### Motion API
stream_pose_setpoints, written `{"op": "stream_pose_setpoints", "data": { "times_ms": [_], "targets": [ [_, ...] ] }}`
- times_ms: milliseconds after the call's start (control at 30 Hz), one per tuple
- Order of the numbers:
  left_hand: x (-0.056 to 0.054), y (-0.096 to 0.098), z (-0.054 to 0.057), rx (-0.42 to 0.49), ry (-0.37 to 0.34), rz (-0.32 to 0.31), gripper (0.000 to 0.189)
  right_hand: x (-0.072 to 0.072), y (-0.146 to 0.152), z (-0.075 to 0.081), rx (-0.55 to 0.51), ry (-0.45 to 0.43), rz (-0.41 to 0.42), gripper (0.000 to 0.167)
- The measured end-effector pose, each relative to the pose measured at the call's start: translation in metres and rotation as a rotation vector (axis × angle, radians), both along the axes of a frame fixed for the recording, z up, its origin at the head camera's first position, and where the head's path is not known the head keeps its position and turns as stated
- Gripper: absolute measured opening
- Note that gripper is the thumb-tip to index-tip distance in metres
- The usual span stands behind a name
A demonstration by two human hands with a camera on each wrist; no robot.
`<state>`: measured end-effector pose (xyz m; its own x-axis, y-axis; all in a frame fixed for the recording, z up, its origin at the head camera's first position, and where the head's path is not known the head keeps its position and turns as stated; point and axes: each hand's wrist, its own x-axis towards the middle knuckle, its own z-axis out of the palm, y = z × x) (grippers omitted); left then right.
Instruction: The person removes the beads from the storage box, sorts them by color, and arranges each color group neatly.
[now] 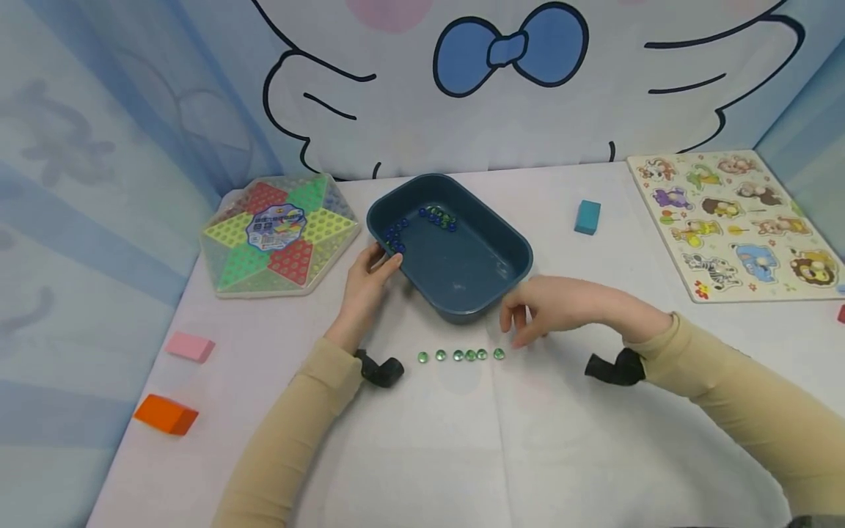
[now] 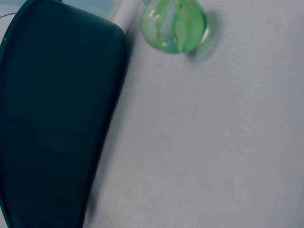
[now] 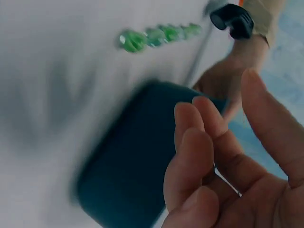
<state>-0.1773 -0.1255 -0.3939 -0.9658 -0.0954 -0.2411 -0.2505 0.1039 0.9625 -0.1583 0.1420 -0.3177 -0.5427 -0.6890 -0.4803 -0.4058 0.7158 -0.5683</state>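
A dark blue plastic basin (image 1: 455,279) stands mid-table, slightly tilted, with blue and green glass marbles (image 1: 436,217) gathered at its far left end. My left hand (image 1: 367,287) grips its left rim, thumb on top. In front of the basin, several green marbles (image 1: 458,356) form a row on the cloth; one marble (image 2: 174,24) looks large in the left wrist view. My right hand (image 1: 553,308) hovers by the basin's near right corner, above the row's right end. Its fingers (image 3: 190,154) are loosely bent with the thumb apart, and nothing shows between them.
At the left lie a hexagonal checkers box (image 1: 277,235), a pink block (image 1: 189,347) and an orange block (image 1: 166,415). A teal block (image 1: 587,217) and an animal puzzle board (image 1: 739,227) lie to the right. A cartoon curtain (image 1: 409,88) hangs behind the table.
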Motion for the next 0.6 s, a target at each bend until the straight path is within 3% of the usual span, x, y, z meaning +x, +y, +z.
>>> {"op": "stream_pose_setpoints", "data": {
  "times_ms": [100,233,400,600],
  "targets": [
    [0.0,-0.001,0.0,0.004,0.001,0.001,0.063,-0.014,-0.007,0.018,-0.037,-0.035,0.049,0.018],
    [-0.002,-0.001,-0.001,0.002,0.003,-0.001,0.062,-0.037,-0.017,0.035,-0.121,-0.08,0.02,0.021],
    [-0.003,-0.001,-0.002,-0.003,0.005,0.004,0.061,-0.068,-0.033,0.042,-0.229,-0.066,-0.136,0.024],
    [-0.002,-0.002,-0.002,0.003,0.011,0.002,0.061,-0.099,-0.052,0.034,-0.307,-0.011,-0.387,0.031]
  ]
}}
